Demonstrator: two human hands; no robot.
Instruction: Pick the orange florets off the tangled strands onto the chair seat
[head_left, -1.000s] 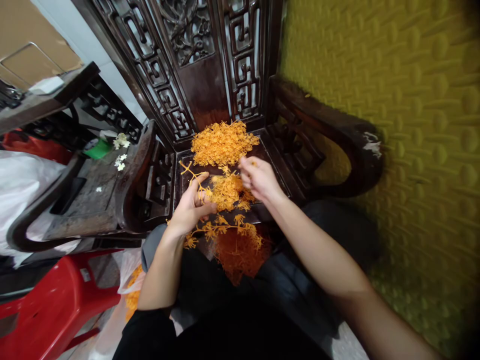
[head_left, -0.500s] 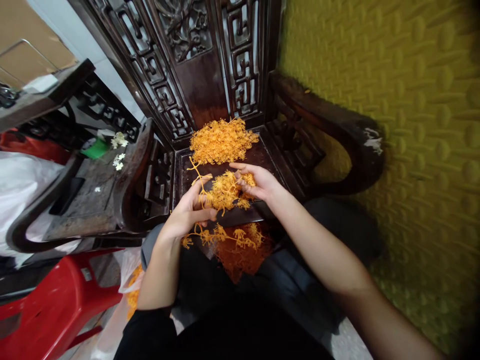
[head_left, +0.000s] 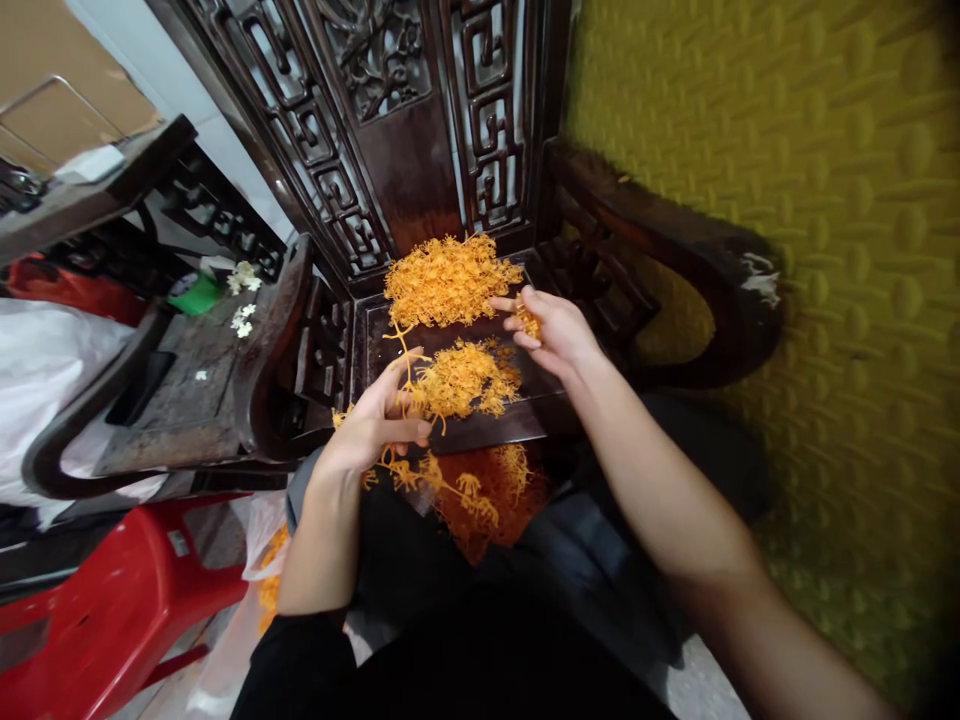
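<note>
Near clump of orange stringy material (head_left: 461, 378) lies on the chair seat (head_left: 375, 335), close to its front edge, spread wider than deep, its long axis running along that edge. The strands look like fine branching filaments; what they are exactly cannot be told.

Left hand (head_left: 375, 425) sits at the clump's left end, at the seat's front left corner. Its grip is pinched on a long orange sprig (head_left: 405, 355) that rises toward the back of the seat, and the same hand seems to hold a branched strand (head_left: 450, 485) trailing right, below the front edge.

Right hand (head_left: 551, 325) is beyond the clump, toward the seat's right edge, palm half turned up. Its grip curls loosely round a small orange tuft (head_left: 529, 322). It hovers between the near clump and the far pile (head_left: 448, 280), which rests at the back of the seat against the carved backrest (head_left: 409, 110).

The left hand is nearer the near clump, touching it; the right is just apart.

Count: two heaps on the seat, one sprig, one trailing strand, one tuft. More orange material (head_left: 487, 500) lies on the lap, below the seat.

Second carved chair (head_left: 195, 370) stands left; red plastic stool (head_left: 105, 620) below it; yellow textured wall (head_left: 787, 200) right.
</note>
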